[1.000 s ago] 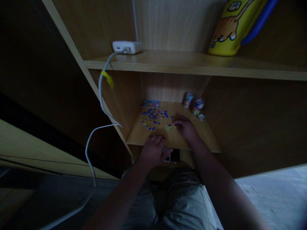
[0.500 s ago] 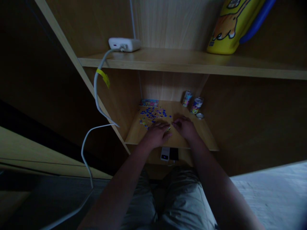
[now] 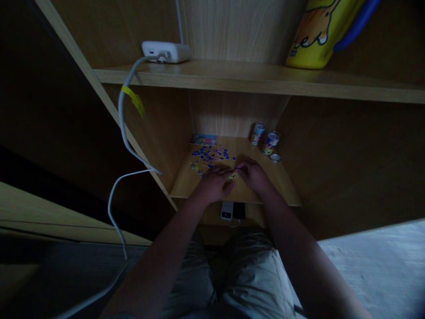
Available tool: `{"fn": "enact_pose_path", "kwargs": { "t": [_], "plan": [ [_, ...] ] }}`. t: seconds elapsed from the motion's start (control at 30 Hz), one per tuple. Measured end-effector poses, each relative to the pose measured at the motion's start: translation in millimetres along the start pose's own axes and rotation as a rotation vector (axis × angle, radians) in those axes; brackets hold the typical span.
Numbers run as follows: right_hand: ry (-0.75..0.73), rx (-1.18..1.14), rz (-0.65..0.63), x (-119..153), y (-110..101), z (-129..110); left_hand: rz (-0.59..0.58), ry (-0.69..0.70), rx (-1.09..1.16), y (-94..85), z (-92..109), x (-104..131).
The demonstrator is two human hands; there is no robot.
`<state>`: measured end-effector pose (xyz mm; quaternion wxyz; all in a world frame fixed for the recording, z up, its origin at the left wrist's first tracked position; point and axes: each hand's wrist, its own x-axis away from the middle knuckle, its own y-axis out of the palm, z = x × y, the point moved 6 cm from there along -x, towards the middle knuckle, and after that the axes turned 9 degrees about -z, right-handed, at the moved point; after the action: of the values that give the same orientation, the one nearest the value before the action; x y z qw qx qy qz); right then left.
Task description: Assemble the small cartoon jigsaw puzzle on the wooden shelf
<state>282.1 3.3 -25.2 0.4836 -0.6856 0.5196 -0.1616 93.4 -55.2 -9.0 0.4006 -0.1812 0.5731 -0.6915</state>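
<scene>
My left hand lies on the lower shelf, its fingers stretched out and the thumb apart, beside a small yellow cluster of jigsaw pieces. My right hand is closed in a pinch just to the right of the left fingertips. A small jigsaw piece shows at its fingertips, too dim for detail. Behind my left hand spread several loose blue and yellow jigsaw pieces. A colourful picture card stands at the back left of the shelf.
Two printed cans stand at the back right, with a round metal lid in front. Above, the upper shelf carries a white charger and a yellow mug. A white cable hangs left. A phone-like device lies below.
My right hand has moved slightly left, so its fingertips now meet the yellow cluster by my left fingers. The whole view has shifted a little.
</scene>
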Motion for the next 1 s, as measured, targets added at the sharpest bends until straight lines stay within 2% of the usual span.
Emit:
{"fn": "enact_pose_path", "kwargs": {
  "t": [0.27, 0.43, 0.6, 0.7, 0.87, 1.0],
  "plan": [
    [0.032, 0.042, -0.018, -2, -1, -4, -0.005, 0.004, -0.012, 1.1, 0, 1],
    [0.036, 0.080, 0.012, -1, -1, -6, -0.012, -0.003, -0.010, 1.3, 1, 1],
    [-0.019, 0.062, 0.014, -2, 0, -7, -0.036, -0.012, -0.011, -0.1, 1, 1],
    [-0.022, 0.083, 0.047, -2, 1, -3, -0.036, -0.029, -0.004, -1.5, 2, 2],
    [0.067, 0.113, 0.129, 0, 1, 7, 0.005, -0.047, 0.025, -5.8, 3, 4],
    [0.010, 0.085, 0.141, 3, 2, 1, 0.000, -0.056, 0.005, -6.9, 5, 4]
  ]
}}
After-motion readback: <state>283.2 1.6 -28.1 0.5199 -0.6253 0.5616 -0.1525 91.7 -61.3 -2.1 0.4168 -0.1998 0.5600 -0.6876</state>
